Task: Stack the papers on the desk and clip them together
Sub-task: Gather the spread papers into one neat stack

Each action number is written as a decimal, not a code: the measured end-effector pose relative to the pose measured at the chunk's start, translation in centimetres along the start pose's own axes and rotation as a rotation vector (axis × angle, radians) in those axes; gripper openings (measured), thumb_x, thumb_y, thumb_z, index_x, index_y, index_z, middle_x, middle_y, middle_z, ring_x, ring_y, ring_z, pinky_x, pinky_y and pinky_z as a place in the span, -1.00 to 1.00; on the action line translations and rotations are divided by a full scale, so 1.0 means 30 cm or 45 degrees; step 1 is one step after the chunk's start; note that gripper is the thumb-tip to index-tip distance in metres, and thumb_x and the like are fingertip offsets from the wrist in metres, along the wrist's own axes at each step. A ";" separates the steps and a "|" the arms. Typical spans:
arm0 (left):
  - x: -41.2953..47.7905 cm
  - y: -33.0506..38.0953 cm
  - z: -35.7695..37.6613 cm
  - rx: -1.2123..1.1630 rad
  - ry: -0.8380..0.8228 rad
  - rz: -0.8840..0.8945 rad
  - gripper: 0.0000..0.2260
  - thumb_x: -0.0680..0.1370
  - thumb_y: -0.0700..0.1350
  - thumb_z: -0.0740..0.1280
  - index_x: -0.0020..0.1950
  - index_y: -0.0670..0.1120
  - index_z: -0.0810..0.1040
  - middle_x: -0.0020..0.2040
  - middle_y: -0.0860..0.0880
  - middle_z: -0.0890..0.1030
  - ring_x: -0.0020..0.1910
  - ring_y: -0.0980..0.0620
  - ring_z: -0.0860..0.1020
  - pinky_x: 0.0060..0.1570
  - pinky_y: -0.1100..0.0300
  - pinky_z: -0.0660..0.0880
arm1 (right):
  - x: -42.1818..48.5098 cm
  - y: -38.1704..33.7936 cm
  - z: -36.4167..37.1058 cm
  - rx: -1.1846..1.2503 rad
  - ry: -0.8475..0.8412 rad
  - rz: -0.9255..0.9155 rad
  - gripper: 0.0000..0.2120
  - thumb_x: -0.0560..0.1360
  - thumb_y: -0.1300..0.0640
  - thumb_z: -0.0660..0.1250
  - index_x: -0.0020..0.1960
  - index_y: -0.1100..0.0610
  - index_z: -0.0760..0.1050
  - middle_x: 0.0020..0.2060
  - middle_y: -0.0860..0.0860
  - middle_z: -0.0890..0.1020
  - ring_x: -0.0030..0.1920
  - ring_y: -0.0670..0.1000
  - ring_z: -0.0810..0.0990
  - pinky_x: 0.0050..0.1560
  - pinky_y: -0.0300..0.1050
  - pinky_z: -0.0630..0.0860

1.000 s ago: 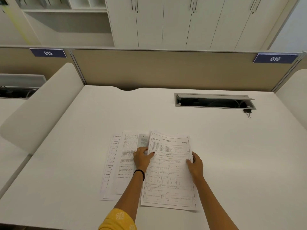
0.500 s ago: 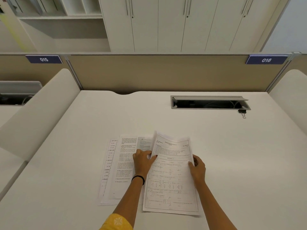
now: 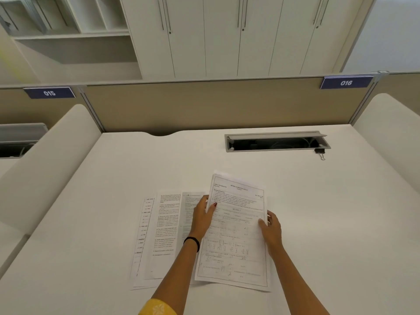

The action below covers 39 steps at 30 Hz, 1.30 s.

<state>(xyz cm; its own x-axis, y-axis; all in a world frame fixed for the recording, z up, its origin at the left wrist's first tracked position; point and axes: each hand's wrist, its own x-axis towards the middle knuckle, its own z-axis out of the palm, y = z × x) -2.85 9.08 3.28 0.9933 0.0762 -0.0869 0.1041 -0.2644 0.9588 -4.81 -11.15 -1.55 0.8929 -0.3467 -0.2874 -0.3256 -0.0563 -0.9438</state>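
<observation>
1. The top sheet (image 3: 236, 237), printed and framed by a thin border, is lying on the white desk (image 3: 136, 169). It is on the person's side of the cable tray (image 3: 276, 143) and slightly left of it, and its far end seems to be rising off the surface.
2. The left hand (image 3: 202, 218) is pinching the sheet's left edge, with the thumb pressing on the printed face and the fingers curling behind the edge.
3. The right hand (image 3: 271, 230) is gripping the opposite edge, with the thumb lying on the face and the fingers curling round the outside.
4. The other papers (image 3: 163, 235) are lying flat and fanned out, further left of the cable tray than the held sheet. They are overlapping one another and running under the held sheet's left side.
5. A black binder clip (image 3: 320, 153) is sitting just beside the cable tray's near right corner, well apart from all the papers.
6. A black wristband (image 3: 193, 242) is circling the left wrist, and a yellow sleeve (image 3: 158, 308) is showing at the bottom edge.
7. Beyond the cable tray a tan partition (image 3: 204, 103) is standing, carrying blue labels reading 015 (image 3: 49, 93) and 016 (image 3: 346, 83). White cabinets (image 3: 227, 35) are rising behind it.
</observation>
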 end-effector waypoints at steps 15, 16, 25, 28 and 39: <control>0.075 0.221 0.014 -0.202 -0.144 0.233 -0.50 0.59 -0.11 0.22 0.45 0.10 0.08 0.15 0.08 0.56 0.00 0.08 0.62 -0.14 0.24 0.61 | 0.027 -0.197 -0.103 0.276 -0.027 -0.196 -0.54 0.44 0.28 0.37 0.29 0.18 0.32 0.05 0.10 0.57 -0.07 -0.04 0.60 -0.24 -0.27 0.59; 0.078 0.232 0.016 -0.224 -0.140 0.247 -0.40 0.58 -0.11 0.24 0.48 0.15 -0.05 0.13 0.14 0.55 0.00 0.08 0.62 -0.16 0.26 0.60 | 0.030 -0.215 -0.111 0.286 -0.022 -0.226 -0.56 0.44 0.28 0.37 0.28 0.19 0.34 0.03 0.09 0.59 -0.07 -0.04 0.61 -0.25 -0.29 0.60; 0.098 0.316 0.048 -0.287 -0.007 0.363 -0.82 0.59 -0.15 0.21 0.18 -0.05 0.45 0.08 -0.05 0.57 0.06 -0.03 0.58 -0.02 0.15 0.61 | 0.020 -0.344 -0.133 0.379 0.094 -0.502 -0.81 0.45 0.34 0.34 0.02 0.14 0.52 -0.09 0.04 0.63 -0.11 -0.07 0.63 -0.16 -0.27 0.59; 0.100 0.322 0.046 -0.337 -0.012 0.394 -0.84 0.56 -0.19 0.26 0.08 0.04 0.50 0.01 0.01 0.59 0.01 0.00 0.57 -0.06 0.25 0.59 | 0.016 -0.358 -0.126 0.399 0.109 -0.501 -0.79 0.44 0.35 0.36 0.05 0.19 0.51 -0.08 0.04 0.61 -0.08 -0.06 0.59 -0.14 -0.23 0.59; 0.090 0.284 0.035 -0.359 -0.046 0.181 -0.79 0.54 -0.32 0.22 0.08 -0.05 0.49 -0.06 0.02 0.55 -0.10 0.16 0.50 -0.22 0.38 0.48 | 0.004 -0.349 -0.133 0.238 -0.058 -0.462 -0.68 0.41 0.33 0.39 0.11 0.10 0.47 -0.06 -0.04 0.59 -0.02 -0.08 0.56 -0.04 -0.16 0.57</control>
<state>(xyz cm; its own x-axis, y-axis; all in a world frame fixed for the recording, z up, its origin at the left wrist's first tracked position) 0.77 6.02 10.94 0.9986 0.0217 0.0483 -0.0485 0.0078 0.9988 -2.55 -14.33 8.96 0.9537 -0.2933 0.0665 0.0711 0.0053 -0.9975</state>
